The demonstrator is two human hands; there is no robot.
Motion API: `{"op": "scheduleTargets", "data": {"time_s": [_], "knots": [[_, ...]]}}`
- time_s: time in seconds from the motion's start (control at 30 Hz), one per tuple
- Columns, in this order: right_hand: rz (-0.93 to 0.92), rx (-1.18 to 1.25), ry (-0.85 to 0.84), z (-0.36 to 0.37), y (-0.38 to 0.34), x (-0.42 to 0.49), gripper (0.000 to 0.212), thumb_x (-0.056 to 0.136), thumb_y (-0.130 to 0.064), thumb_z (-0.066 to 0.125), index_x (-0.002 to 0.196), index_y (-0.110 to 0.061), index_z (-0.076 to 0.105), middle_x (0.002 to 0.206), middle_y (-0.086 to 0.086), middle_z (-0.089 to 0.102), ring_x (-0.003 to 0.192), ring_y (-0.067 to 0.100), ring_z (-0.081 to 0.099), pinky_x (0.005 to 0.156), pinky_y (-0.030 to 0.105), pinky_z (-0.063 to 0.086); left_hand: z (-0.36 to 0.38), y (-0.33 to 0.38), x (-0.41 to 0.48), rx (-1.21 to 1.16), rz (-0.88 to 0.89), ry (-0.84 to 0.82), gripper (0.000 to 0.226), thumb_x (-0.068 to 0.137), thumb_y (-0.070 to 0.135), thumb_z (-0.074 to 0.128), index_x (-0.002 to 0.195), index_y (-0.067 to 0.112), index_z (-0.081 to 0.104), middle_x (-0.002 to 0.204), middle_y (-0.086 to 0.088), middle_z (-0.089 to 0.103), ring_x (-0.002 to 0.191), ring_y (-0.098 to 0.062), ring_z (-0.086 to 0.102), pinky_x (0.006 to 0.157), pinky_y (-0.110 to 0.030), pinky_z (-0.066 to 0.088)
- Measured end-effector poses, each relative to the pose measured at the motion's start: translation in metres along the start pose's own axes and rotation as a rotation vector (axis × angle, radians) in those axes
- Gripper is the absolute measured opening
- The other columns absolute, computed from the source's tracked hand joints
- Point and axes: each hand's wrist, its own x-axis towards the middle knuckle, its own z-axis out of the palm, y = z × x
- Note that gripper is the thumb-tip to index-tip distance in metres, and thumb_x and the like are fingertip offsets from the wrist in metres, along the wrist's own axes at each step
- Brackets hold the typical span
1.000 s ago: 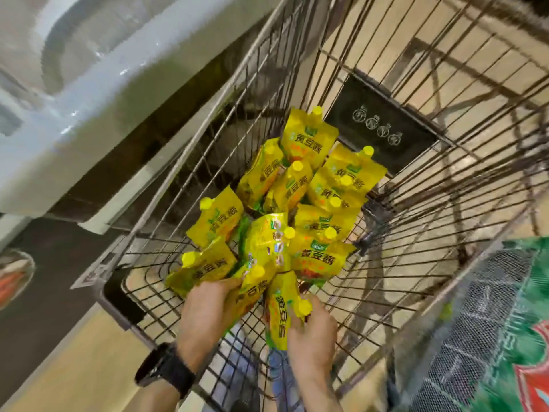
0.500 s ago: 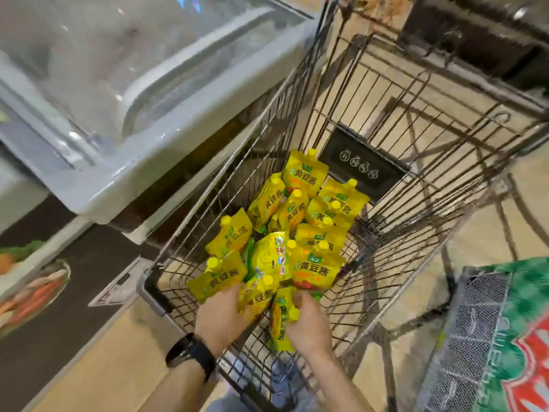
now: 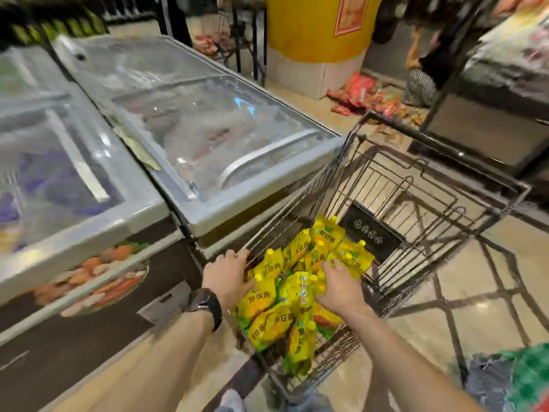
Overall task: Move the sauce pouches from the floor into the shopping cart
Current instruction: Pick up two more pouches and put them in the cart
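Several yellow sauce pouches (image 3: 292, 292) with yellow caps lie heaped in the wire shopping cart (image 3: 416, 179). My left hand (image 3: 230, 273), a dark watch on its wrist, rests with spread fingers at the cart's left rim beside the pile. My right hand (image 3: 338, 288) lies flat on top of the pouches with its fingers spread. Neither hand grips a pouch. No pouch shows on the floor near the cart.
A glass-topped chest freezer (image 3: 208, 144) stands tight against the cart's left side. Red packets (image 3: 362, 93) lie scattered on the floor beyond the cart by a yellow pillar (image 3: 315, 28). A green mesh bag (image 3: 517, 379) sits at the lower right.
The view has risen and pulled back from the cart. Both hands let go of the pouches they held at the near edge and now lie spread over the pile.
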Motion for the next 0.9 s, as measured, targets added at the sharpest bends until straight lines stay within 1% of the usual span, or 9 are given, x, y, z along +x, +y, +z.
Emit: {"op": "scheduleTargets", "data": {"time_s": [0.1,0.17,0.3,0.43,0.53,0.63,0.73,0.8,0.9], "knots": [[-0.114,-0.051,0.044,-0.021,-0.012,0.01,0.079,0.08,-0.035,0.069,0.147,-0.021,0.029,0.151,0.01,0.03,0.136,0.031,0.037,0.1,0.043,0.045,-0.01,-0.006,-0.013,-0.012,-0.074,0.058,0.07,0.089,0.059,0.056,0.149,0.029,0.034,0.139,-0.003,0.052,0.125,-0.027,0.055,0.097,-0.042,0.051],[-0.195,-0.102,0.06,-0.032,-0.019,0.018,0.081,0.079,-0.035,0.069,0.147,-0.022,0.028,0.153,0.01,0.029,0.138,0.031,0.035,0.1,0.043,0.046,-0.014,-0.009,-0.023,-0.016,-0.147,0.086,0.07,0.089,0.059,0.056,0.148,0.031,0.035,0.138,-0.004,0.052,0.124,-0.028,0.055,0.096,-0.043,0.051],[-0.339,-0.165,0.056,-0.044,-0.031,0.032,0.083,0.077,-0.039,0.071,0.147,-0.023,0.03,0.149,0.011,0.033,0.135,0.031,0.038,0.101,0.043,0.046,-0.017,-0.01,-0.051,-0.009,-0.297,0.089,0.072,0.087,0.061,0.055,0.148,0.03,0.034,0.129,-0.005,0.055,0.118,-0.028,0.057,0.09,-0.041,0.053],[-0.508,-0.229,0.015,-0.048,-0.06,0.041,0.083,0.076,-0.039,0.071,0.146,-0.023,0.029,0.146,0.009,0.034,0.134,0.03,0.038,0.101,0.046,0.044,-0.021,-0.017,-0.088,-0.044,-0.479,0.109,0.073,0.087,0.063,0.056,0.149,0.031,0.032,0.132,-0.004,0.053,0.121,-0.026,0.054,0.092,-0.042,0.05],[-0.636,-0.262,-0.003,-0.051,-0.097,0.035,0.08,0.078,-0.04,0.069,0.146,-0.022,0.03,0.147,0.01,0.034,0.136,0.03,0.035,0.106,0.047,0.04,-0.03,-0.031,-0.122,-0.033,-0.623,0.123,0.076,0.088,0.063,0.055,0.151,0.03,0.028,0.138,-0.004,0.049,0.126,-0.027,0.051,0.098,-0.044,0.048],[-0.754,-0.272,0.014,-0.05,-0.142,0.017,0.079,0.079,-0.038,0.07,0.146,-0.023,0.03,0.15,0.011,0.033,0.137,0.03,0.035,0.108,0.047,0.037,-0.04,-0.048,-0.164,-0.008,-0.757,0.135,0.077,0.088,0.063,0.054,0.151,0.029,0.027,0.14,-0.005,0.048,0.126,-0.026,0.051,0.099,-0.043,0.048],[-0.919,-0.294,0.025,-0.043,-0.196,-0.02,0.082,0.077,-0.037,0.07,0.147,-0.024,0.028,0.147,0.008,0.035,0.135,0.029,0.037,0.106,0.047,0.039,-0.046,-0.07,-0.225,0.002,-0.902,0.16,0.077,0.089,0.064,0.053,0.152,0.03,0.026,0.142,-0.006,0.046,0.128,-0.027,0.05,0.1,-0.043,0.048],[-1.023,-0.319,0.024,-0.035,-0.233,-0.05,0.083,0.078,-0.037,0.071,0.148,-0.025,0.026,0.148,0.008,0.035,0.136,0.029,0.036,0.109,0.048,0.037,-0.048,-0.085,-0.272,0.009,-1.002,0.179,0.078,0.088,0.065,0.053,0.153,0.031,0.024,0.143,-0.006,0.046,0.129,-0.027,0.05,0.1,-0.044,0.048],[-1.18,-0.328,0.009,-0.015,-0.289,-0.106,0.08,0.079,-0.039,0.073,0.146,-0.026,0.03,0.149,0.007,0.036,0.137,0.029,0.036,0.111,0.048,0.037,-0.048,-0.102,-0.348,0.016,-1.135,0.202,0.078,0.088,0.064,0.054,0.152,0.031,0.025,0.14,-0.006,0.047,0.126,-0.028,0.051,0.097,-0.044,0.049]]}}
